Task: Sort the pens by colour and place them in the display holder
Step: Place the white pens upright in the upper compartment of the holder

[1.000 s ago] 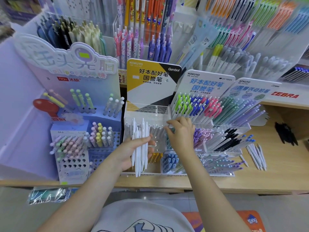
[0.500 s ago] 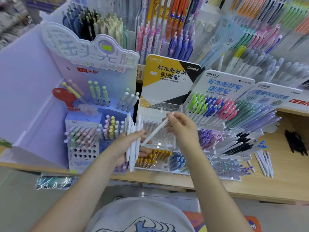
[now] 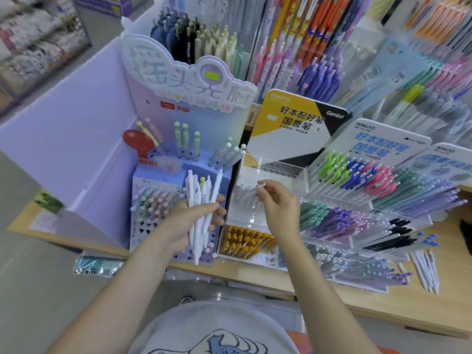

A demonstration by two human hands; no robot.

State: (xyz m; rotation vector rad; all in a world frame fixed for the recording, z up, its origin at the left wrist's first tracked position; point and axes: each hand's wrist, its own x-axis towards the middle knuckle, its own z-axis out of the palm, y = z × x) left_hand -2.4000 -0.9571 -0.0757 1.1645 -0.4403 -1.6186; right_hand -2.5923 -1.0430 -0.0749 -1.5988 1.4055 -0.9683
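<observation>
My left hand (image 3: 190, 222) grips a bundle of several white pens (image 3: 201, 200), held upright in front of the lilac peg stand (image 3: 145, 233). My right hand (image 3: 277, 200) pinches the top of a single white pen (image 3: 261, 186) and holds it over the upper tier of the clear acrylic display holder (image 3: 301, 172), where a row of pale pens (image 3: 244, 194) lies. Most of that pen is hidden behind my fingers. Lower tiers hold yellow pens (image 3: 245, 242), teal and purple pens (image 3: 332, 219) and black pens (image 3: 390, 235).
Several loose white pens (image 3: 425, 270) lie on the wooden counter (image 3: 421, 310) at the right. Behind the holder stand card signs (image 3: 296, 126) and racks of coloured pens (image 3: 357, 172). A wrapped packet (image 3: 98, 267) sits at the counter's front left edge.
My right hand drew one white pen from the bundle and carried it right, over the holder's upper tier. The left hand with the bundle shifted slightly left. My head turned right.
</observation>
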